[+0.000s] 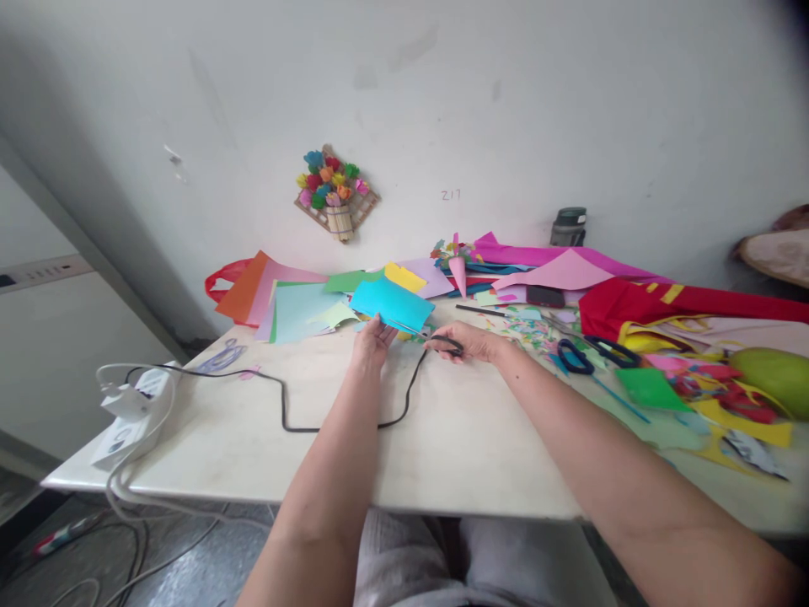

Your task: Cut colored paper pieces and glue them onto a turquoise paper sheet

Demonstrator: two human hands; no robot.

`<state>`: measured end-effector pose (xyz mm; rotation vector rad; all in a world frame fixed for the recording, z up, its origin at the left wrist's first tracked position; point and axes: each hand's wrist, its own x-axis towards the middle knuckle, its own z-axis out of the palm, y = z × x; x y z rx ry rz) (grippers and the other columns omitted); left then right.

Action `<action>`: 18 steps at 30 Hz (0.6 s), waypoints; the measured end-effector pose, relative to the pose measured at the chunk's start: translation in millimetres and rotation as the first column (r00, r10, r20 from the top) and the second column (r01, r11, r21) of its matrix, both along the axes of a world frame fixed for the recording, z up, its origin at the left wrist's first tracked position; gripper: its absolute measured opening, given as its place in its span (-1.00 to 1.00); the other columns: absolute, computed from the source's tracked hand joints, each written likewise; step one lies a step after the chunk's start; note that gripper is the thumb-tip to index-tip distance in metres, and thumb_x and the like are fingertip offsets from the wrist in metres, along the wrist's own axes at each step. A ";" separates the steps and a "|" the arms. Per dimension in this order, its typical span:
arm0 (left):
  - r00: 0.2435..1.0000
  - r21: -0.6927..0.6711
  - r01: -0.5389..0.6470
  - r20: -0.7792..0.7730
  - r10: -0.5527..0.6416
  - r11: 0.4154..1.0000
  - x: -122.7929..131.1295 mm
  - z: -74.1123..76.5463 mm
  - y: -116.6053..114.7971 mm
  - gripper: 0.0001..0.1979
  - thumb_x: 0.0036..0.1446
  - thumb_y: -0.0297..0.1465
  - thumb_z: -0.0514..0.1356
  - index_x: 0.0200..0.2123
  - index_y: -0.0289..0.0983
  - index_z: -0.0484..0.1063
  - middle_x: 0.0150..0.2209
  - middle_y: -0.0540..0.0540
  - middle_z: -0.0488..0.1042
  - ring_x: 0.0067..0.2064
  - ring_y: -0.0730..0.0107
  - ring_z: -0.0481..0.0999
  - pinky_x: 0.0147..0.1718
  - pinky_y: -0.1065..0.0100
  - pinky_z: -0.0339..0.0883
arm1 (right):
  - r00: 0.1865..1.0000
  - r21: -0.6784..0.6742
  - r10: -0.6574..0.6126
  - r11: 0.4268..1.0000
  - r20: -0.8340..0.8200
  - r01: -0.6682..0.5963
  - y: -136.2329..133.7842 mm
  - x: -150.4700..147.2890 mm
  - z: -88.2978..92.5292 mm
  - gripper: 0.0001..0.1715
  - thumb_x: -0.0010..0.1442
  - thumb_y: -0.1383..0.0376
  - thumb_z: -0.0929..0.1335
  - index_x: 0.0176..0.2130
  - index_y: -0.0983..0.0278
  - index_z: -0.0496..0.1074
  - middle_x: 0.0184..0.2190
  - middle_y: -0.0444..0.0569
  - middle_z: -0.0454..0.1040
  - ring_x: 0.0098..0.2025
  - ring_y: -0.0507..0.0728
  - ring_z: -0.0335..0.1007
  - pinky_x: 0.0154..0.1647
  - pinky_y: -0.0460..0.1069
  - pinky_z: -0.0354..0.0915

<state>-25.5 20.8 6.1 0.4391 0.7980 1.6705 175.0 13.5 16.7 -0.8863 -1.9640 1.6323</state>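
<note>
My left hand (pixel 375 341) grips a sheet of bright blue paper (pixel 392 303) by its near edge, thumb on top. In my right hand (pixel 468 341) is a pair of black-handled scissors (pixel 447 344), fingers wrapped in the loops. The blades point left and lie along the near edge of the blue paper; I cannot tell whether they are apart. Both hands are above the middle of the white table (pixel 455 455). Behind the blue paper lie a yellow piece (pixel 404 276) and a stack of coloured sheets (pixel 303 303).
A black cable (pixel 284 405) loops across the table from a white power strip (pixel 136 421). To the right are dark blue-handled scissors (pixel 575 357), paper scraps (pixel 531 333), a phone (pixel 544 296) and a green mango-like object (pixel 774 379). A bottle (pixel 569 228) stands by the wall.
</note>
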 end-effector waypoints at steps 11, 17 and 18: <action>0.998 0.050 0.046 -0.039 -0.044 0.998 -0.3 -5.7 2.6 -0.95 0.04 -0.49 0.16 -0.46 -0.32 0.35 -0.59 -0.02 0.43 -0.43 0.38 0.52 -0.14 0.19 0.37 | 1.000 0.019 0.003 1.000 0.017 -0.003 -0.9 2.7 2.1 -0.56 -0.02 0.06 0.35 -0.31 0.40 0.39 -0.69 -0.20 0.31 -0.76 -0.12 0.13 -0.82 -0.19 -0.15; 0.998 0.051 0.052 -0.041 -0.050 0.997 0.3 -6.0 2.9 -0.97 0.01 -0.48 0.18 -0.44 -0.32 0.36 -0.53 -0.04 0.47 -0.43 0.37 0.53 -0.16 0.18 0.37 | 1.000 0.016 0.000 1.000 0.003 -0.001 2.6 3.1 -1.6 -0.57 -0.04 0.06 0.36 -0.33 0.39 0.38 -0.70 -0.21 0.31 -0.76 -0.12 0.12 -0.81 -0.19 -0.12; 0.998 0.047 0.052 -0.040 -0.050 0.998 0.2 -6.0 3.2 -0.97 0.01 -0.48 0.18 -0.43 -0.32 0.36 -0.53 -0.04 0.47 -0.43 0.37 0.53 -0.16 0.18 0.37 | 1.000 0.014 0.006 1.000 -0.003 -0.006 3.5 3.2 -2.5 -0.57 -0.04 0.06 0.37 -0.33 0.39 0.38 -0.70 -0.21 0.30 -0.76 -0.12 0.12 -0.81 -0.19 -0.10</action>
